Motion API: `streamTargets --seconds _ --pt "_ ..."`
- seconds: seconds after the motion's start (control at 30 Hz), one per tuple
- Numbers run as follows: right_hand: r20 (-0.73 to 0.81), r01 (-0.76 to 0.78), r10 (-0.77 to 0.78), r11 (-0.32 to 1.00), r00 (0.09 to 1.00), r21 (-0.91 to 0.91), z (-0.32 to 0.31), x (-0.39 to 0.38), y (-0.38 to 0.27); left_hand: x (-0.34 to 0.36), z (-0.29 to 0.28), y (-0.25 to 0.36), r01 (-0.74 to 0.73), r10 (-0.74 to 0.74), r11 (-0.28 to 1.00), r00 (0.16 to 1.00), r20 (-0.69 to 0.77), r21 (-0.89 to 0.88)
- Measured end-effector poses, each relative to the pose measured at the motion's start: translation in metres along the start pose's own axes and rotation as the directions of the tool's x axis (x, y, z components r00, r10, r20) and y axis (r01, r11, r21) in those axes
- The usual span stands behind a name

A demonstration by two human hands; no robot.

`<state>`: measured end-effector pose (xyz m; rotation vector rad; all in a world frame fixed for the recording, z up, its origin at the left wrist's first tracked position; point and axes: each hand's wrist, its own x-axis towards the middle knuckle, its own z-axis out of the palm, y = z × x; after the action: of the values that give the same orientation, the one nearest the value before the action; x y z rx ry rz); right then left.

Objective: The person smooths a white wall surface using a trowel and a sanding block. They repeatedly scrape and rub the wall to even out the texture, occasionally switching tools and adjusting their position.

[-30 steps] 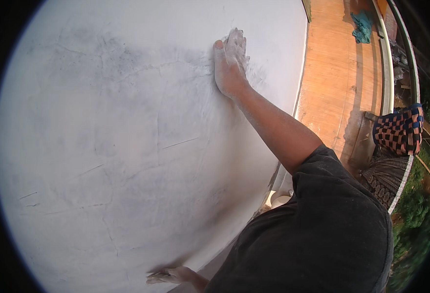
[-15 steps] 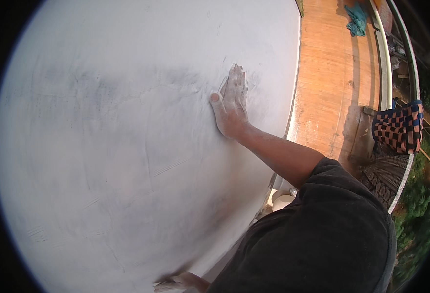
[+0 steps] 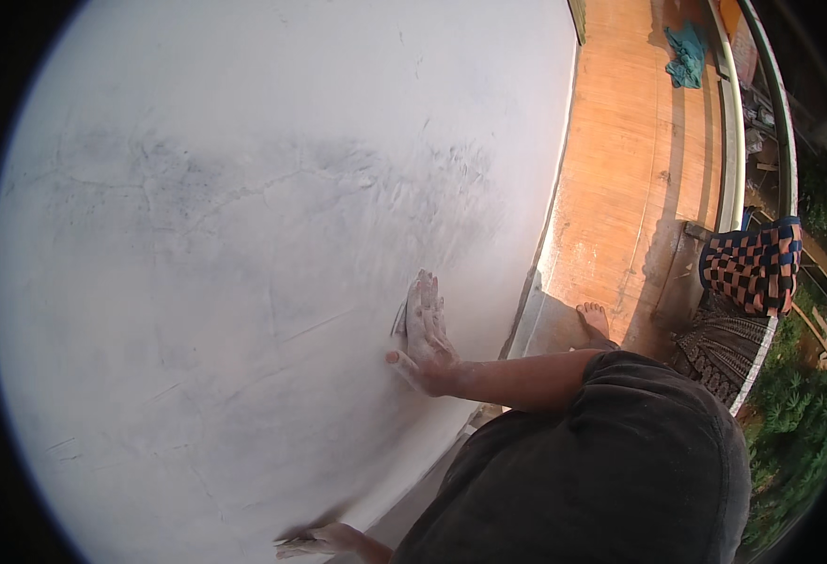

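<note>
My right hand (image 3: 425,334) lies against the white plastered wall (image 3: 226,301), dusted white, fingers stretched upward and thumb to the left. A thin flat piece (image 3: 397,320) shows from under it, too hidden to make out. At the bottom edge my left hand (image 3: 315,543) rests on the same wall, fingers stretched out, partly in shadow. Grey smudges and fine cracks mark the surface above my right hand.
Right of the wall is an orange tiled floor (image 3: 620,160) with my bare foot (image 3: 594,320) and a teal cloth (image 3: 686,58). A checked woven basket (image 3: 750,268) and brown patterned fabric (image 3: 719,348) are by the railing (image 3: 733,122). Greenery lies beyond.
My right hand has slid well down the wall from the smudged upper area, its forearm now nearly horizontal. My left hand stays low, shifted slightly. A bare foot has come into view.
</note>
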<state>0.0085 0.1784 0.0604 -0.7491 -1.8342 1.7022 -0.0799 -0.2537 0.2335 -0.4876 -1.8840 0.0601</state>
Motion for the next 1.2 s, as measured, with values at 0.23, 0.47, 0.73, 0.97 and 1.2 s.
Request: streamTargets --seconds 0.23,0.47,0.73,0.97,1.2 --pt "-0.561 -0.089 0.297 0.926 0.773 0.367 -0.121 0.128 0.032 -0.006 -0.063 0.104 0.342 -0.209 0.805 0.929 0.306 -0.485" --pt "-0.254 -0.01 0.041 0.992 0.966 0.124 -0.014 0.01 0.022 0.01 -0.027 0.191 0.406 0.314 0.645 0.632 0.709 -0.647" --pt "-0.519 -0.102 0.282 0.932 0.807 0.349 -0.081 0.101 0.061 0.016 0.006 0.229 0.58 0.288 0.518 0.574 0.767 -0.629" --pt "-0.416 -0.156 0.388 0.857 0.823 0.492 -0.09 0.098 0.069 0.011 0.006 0.224 0.653 0.3 0.453 0.528 0.794 -0.606" --pt "-0.393 -0.055 0.153 0.967 0.907 0.248 -0.041 0.054 0.067 0.015 0.001 0.227 0.609 0.24 0.589 0.496 0.835 -0.531"
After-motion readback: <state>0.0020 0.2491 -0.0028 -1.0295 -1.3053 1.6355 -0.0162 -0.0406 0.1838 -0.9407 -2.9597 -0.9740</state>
